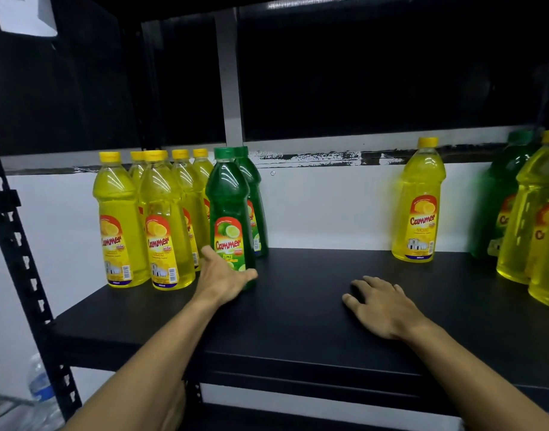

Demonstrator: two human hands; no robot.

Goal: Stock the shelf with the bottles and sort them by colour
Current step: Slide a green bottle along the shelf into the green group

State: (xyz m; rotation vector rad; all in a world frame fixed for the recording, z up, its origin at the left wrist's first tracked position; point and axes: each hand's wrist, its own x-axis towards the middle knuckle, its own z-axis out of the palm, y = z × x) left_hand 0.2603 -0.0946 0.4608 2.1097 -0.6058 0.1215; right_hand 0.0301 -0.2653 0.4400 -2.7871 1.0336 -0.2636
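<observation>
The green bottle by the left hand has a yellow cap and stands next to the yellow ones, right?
Not quite. The head view shows the green bottle by the left hand has a green cap, not yellow. It does stand next to the yellow bottles on the shelf.

Left hand [225, 276] spread open; right hand [380, 306] flat, palm down.

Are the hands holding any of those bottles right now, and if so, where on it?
The left hand is at the base of the front green bottle, but a closed grip cannot be told. The right hand rests flat on the shelf, holding nothing.
</observation>
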